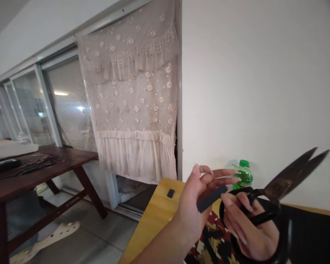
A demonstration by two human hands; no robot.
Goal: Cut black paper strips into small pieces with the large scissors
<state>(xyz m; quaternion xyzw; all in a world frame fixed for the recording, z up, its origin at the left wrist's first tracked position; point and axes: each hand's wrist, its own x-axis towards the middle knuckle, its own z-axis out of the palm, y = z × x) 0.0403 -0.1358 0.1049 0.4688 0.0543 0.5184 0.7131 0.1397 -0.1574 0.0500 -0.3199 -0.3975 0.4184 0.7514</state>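
Black strip [211, 198] sits pinched at one end in the left hand [191, 209], the other fingers spread wide. The right hand [250, 234] curls through the black loops of large shears [291, 176], whose blades stand open and apart from the strip, so no cut is under way. A small black square [170, 193] lies on a yellow wooden board [154, 216] beyond. Farther off, a green bottle [243, 174] stands by the wall [264, 91], and a dark table [44, 165] sits left, near a lace curtain [132, 91].
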